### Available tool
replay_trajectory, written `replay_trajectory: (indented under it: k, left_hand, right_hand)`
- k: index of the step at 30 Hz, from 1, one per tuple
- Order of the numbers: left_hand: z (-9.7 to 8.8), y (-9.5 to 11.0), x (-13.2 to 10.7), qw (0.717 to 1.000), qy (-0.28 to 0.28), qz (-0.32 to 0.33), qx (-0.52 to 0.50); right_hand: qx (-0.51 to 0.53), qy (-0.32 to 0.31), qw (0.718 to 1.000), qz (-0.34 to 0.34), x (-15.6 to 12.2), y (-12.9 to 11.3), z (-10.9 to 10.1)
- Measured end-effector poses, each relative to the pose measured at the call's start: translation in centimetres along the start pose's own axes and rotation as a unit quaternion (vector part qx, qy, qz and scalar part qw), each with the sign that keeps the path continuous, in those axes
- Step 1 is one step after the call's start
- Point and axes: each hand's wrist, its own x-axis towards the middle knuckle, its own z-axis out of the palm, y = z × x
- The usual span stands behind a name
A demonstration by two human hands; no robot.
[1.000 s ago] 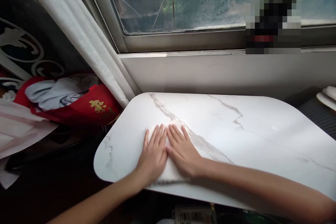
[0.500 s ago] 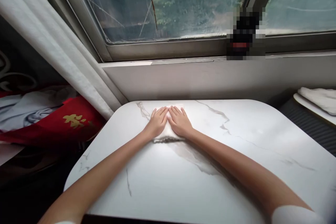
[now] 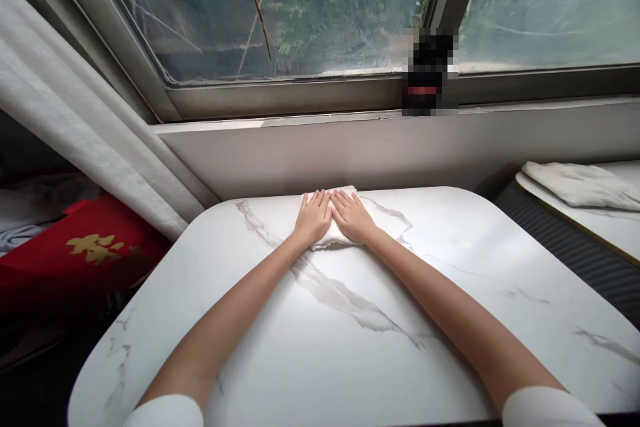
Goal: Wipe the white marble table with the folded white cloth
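A white folded cloth (image 3: pixel 332 237) lies at the far edge of a white marble-patterned table (image 3: pixel 450 320), close to the wall under the window. My left hand (image 3: pixel 314 219) and my right hand (image 3: pixel 351 216) lie side by side on top of the cloth, palms down. The fingers of both are stretched out flat and point toward the window. Both arms reach straight across the table. Most of the cloth is hidden under the hands.
A grey wall and window sill (image 3: pixel 380 117) stand just beyond the table. A white curtain (image 3: pixel 65 127) hangs at the left, above a red cloth with gold print (image 3: pixel 90 253). At the right, another white cloth (image 3: pixel 575 185) lies on a second surface (image 3: pixel 615 227).
Both hands have slid the cloth from the near left part of the table across to its far edge by the wall. The camera view has shifted right.
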Motion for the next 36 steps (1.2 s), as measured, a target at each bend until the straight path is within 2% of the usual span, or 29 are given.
replay_trajectory:
  k: [3,6,11,13,15,17,19,21,24,26,28,32,36]
  left_hand:
    - [-0.4,2.6,-3.4,1.0,0.002,0.016,-0.024]
    - [-1.0,5.6,-7.9,0.997,-0.004,0.051,-0.057]
    - [-2.4,10.5,-14.8,0.988,-0.024,0.115,-0.103]
    - [-2.9,11.7,-16.4,0.982,-0.044,0.14,-0.12]
    - [-3.1,12.2,-16.9,0.977,-0.058,0.155,-0.134]
    - [-3.0,12.4,-16.0,0.975,-0.068,0.153,-0.143]
    - [-2.4,12.2,-13.8,0.978,-0.081,0.131,-0.144]
    - [-1.5,11.8,-10.5,0.982,-0.081,0.098,-0.136]
    - [0.1,11.3,-4.9,0.991,-0.043,0.056,-0.116]
    - [1.1,11.1,-1.4,0.994,-0.018,0.034,-0.102]
    - [1.9,11.2,1.5,0.996,-0.009,0.019,-0.09]
    - [3.0,12.6,5.5,0.997,-0.01,0.014,-0.072]
    - [3.4,14.2,6.3,0.997,-0.019,0.051,-0.061]
  right_hand:
    - [-0.016,-0.006,0.999,-0.028,-4.3,-0.5,-0.9]
    - [-0.029,-0.01,0.998,-0.057,-9.7,-1.3,-2.0]
    - [-0.027,-0.022,0.997,-0.065,-18.6,-2.4,-4.1]
    - [-0.027,-0.029,0.997,-0.064,-21.0,-2.5,-4.8]
    - [-0.028,-0.039,0.997,-0.061,-22.2,-2.2,-5.4]
    - [-0.027,-0.05,0.997,-0.05,-22.0,-1.6,-5.5]
    - [-0.023,-0.059,0.998,-0.024,-20.3,-0.6,-5.4]
    - [-0.023,-0.055,0.998,0.014,-17.3,0.7,-4.9]
    - [-0.03,-0.007,0.998,0.061,-11.8,3.3,-4.1]
    - [-0.028,0.013,0.998,0.06,-8.5,5.4,-3.7]
    - [-0.024,0.005,0.999,0.049,-6.2,7.7,-3.6]
    - [-0.037,-0.019,0.997,0.071,-4.7,11.6,-4.2]
    - [-0.058,-0.017,0.994,0.091,-6.3,13.0,-4.6]
